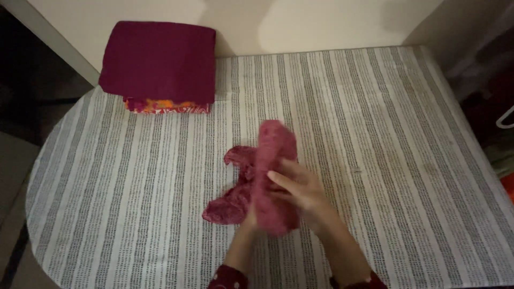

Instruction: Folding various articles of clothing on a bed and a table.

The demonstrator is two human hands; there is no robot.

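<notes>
At the middle of the grey-striped woven tablecloth [134, 203], we grip the crumpled pink-red patterned cloth [267, 176], right hand [300, 192] closed over its front, left hand [250, 217] clutching underneath, best kept taut so loose corners align squarely.

A soft, matt pink-red cloth [270, 171], its weave slightly nubbly, bunches around the fingers [281, 179] of the right hand [300, 192]. Beneath the fingers lies a matt woven table cover [375, 160], white with fine dark stripes, faintly rough. Well beyond the fingertips sits a stack of folded cloths [159, 61], the top one smooth, matt maroon.
</notes>
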